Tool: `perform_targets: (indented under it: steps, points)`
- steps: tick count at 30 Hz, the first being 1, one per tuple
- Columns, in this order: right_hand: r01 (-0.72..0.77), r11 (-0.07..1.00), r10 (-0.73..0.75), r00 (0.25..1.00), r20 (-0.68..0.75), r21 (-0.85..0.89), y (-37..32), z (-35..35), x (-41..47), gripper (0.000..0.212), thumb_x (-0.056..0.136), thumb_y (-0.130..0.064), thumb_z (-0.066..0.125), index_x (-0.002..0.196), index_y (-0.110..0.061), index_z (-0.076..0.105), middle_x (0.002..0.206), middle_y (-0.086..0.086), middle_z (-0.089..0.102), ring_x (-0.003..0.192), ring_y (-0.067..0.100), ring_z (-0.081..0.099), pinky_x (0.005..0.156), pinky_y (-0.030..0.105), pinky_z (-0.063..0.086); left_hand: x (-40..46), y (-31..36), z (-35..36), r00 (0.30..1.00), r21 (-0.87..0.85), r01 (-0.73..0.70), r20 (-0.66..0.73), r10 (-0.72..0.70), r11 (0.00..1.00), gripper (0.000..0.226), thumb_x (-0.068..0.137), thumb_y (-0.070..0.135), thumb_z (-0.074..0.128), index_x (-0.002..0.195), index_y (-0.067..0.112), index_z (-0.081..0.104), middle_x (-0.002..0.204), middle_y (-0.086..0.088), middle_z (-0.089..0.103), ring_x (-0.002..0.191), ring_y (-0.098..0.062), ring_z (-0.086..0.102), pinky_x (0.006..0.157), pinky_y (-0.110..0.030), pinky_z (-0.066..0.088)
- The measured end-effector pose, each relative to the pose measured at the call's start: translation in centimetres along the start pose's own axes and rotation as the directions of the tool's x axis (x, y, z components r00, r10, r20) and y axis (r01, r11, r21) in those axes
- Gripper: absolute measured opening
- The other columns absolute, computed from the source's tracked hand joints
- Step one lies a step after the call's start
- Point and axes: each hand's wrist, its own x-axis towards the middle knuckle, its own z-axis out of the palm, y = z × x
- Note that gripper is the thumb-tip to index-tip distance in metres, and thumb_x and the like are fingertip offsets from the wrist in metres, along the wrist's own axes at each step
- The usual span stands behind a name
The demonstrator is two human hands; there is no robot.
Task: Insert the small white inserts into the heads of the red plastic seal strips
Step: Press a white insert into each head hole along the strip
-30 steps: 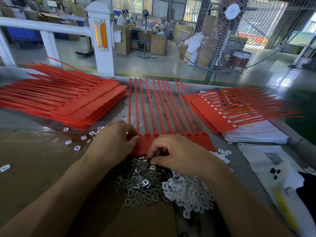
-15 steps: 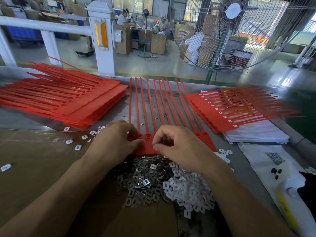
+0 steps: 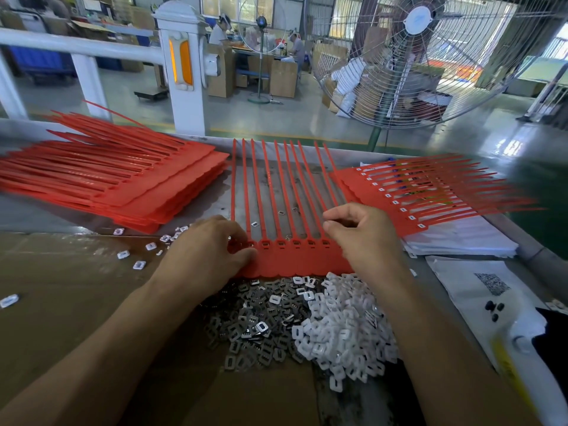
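Strip sheet (image 3: pixel 295 259) lies flat on the surface (image 3: pixel 37 210), heads toward the person, tails pointing away. Left hand (image 3: pixel 212 256) pins its left end, fingers curled over the edge at the first heads. Right hand (image 3: pixel 365 238) is over the right end, fingertips pinched together; can't tell if an insert is in that grip. Visible head slots look empty. White inserts (image 3: pixel 344 330) heaped just in front of the sheet, next to a grey clip pile (image 3: pixel 252 321), the two mixing at the border. Risks: grabbing a grey clip by mistake; insert going in tilted or the wrong way round; sheet sliding if the left hand eases off; stray inserts (image 3: pixel 138 256) getting lost.
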Motion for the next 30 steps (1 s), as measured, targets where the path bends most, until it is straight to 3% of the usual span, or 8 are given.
perform_targets:
  steps: [2,6,11,18,22,30]
  points:
    - [-0.032,0.999,0.031,0.999,-0.013,-0.005,0.2,-0.3,0.2,0.022,0.092,-0.019,0.073,0.085,-0.039,0.074,0.076,-0.021,0.07,0.062,-0.01,0.062,0.066,0.022,0.05,0.0,0.0,0.0,1.0,0.005,-0.002,0.002,0.002,1.0,0.023,0.085,0.051,0.071,0.101,0.034,0.073,0.1,0.016,0.059,0.092,-0.006,0.056,0.084,-0.033,0.049]
    - [-0.052,0.998,0.052,0.998,-0.023,-0.021,0.3,-0.5,0.3,0.022,0.091,-0.019,0.074,0.087,-0.04,0.075,0.086,-0.024,0.068,0.078,-0.004,0.068,0.075,0.027,0.058,0.1,-0.1,0.0,1.0,0.013,0.006,0.008,-0.006,1.0,0.023,0.085,0.051,0.071,0.101,0.035,0.072,0.099,0.017,0.058,0.093,-0.005,0.055,0.081,-0.03,0.044]
    - [-0.068,0.997,0.067,0.997,-0.034,-0.035,0.5,-0.9,0.5,0.018,0.092,-0.022,0.072,0.082,-0.037,0.074,0.074,-0.013,0.074,0.06,-0.001,0.065,0.065,0.03,0.058,0.1,0.0,-0.1,1.0,0.015,0.008,0.013,-0.008,1.0,0.023,0.086,0.05,0.07,0.102,0.034,0.072,0.102,0.016,0.059,0.095,-0.007,0.056,0.085,-0.031,0.048]
    - [-0.161,0.986,0.156,0.984,-0.089,-0.05,0.9,-1.8,1.0,0.017,0.095,-0.021,0.069,0.08,-0.024,0.073,0.07,-0.007,0.076,0.052,0.001,0.062,0.053,0.025,0.049,0.0,0.1,-0.2,1.0,-0.005,0.013,0.014,-0.013,1.0,0.021,0.087,0.049,0.07,0.101,0.035,0.072,0.102,0.016,0.059,0.096,-0.007,0.056,0.089,-0.036,0.05]
    - [-0.188,0.974,0.175,0.979,-0.108,-0.129,1.5,-2.2,1.4,0.014,0.095,-0.026,0.07,0.083,-0.021,0.075,0.073,-0.001,0.075,0.06,0.013,0.064,0.063,0.033,0.053,0.0,0.1,-0.2,1.0,-0.006,0.013,0.018,-0.013,1.0,0.021,0.087,0.05,0.069,0.101,0.035,0.072,0.102,0.015,0.06,0.097,-0.008,0.056,0.09,-0.037,0.051]
    - [-0.242,0.932,0.23,0.97,-0.075,-0.269,2.5,-2.3,2.0,0.019,0.1,-0.024,0.063,0.085,-0.02,0.074,0.078,0.0,0.073,0.069,0.014,0.063,0.059,0.027,0.042,-0.1,0.2,-0.2,1.0,-0.011,0.017,0.019,-0.017,1.0,0.02,0.088,0.049,0.069,0.101,0.034,0.073,0.101,0.014,0.059,0.097,-0.009,0.056,0.089,-0.037,0.049]
